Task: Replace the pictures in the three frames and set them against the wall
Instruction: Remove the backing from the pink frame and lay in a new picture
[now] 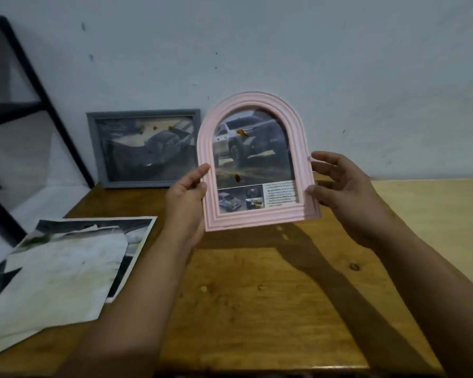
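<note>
A pink arched frame (298, 148) with a picture of a white truck is held upright above the wooden table (257, 296), facing me. My left hand (187, 197) grips its lower left edge. On the lower right edge sits my right hand (339, 186), thumb in front and fingers behind. A grey rectangular frame (93, 148) holding a dark car picture leans against the wall at the back left. Loose pictures and paper sheets (60, 268) lie on the table's left part.
A black metal shelf frame (33, 85) stands at the far left beside the table. The pale wall (284, 50) runs behind the table. A lighter wooden surface (434, 214) adjoins at the right.
</note>
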